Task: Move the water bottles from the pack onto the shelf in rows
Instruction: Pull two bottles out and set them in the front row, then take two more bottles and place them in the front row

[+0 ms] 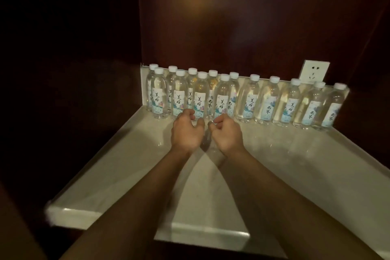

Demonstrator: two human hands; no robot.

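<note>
Nearest to you, your two bare forearms are reaching out over the pale, glossy shelf, whose front edge is catching the light. Your left hand is hovering just in front of the bottles with its fingers loosely curled and nothing in its grip; your right hand is sitting just beside it, fingers curled the same way and holding nothing, though blur is hiding the fingertips. Just beyond your hands, the front row of bottles is standing upright at the left: four clear bottles with white caps, filled with clear water, each wearing a white label with dark brush-style Chinese characters and a blue and pink floral print. Behind them, the back row of bottles is running along the low pale upstand from the left corner to the right, ten in all, their labels showing two different pairs of characters; finer print is too small to read. Farthest off, a white wall socket is sitting on the dark wood panel above the right-hand bottles.
</note>
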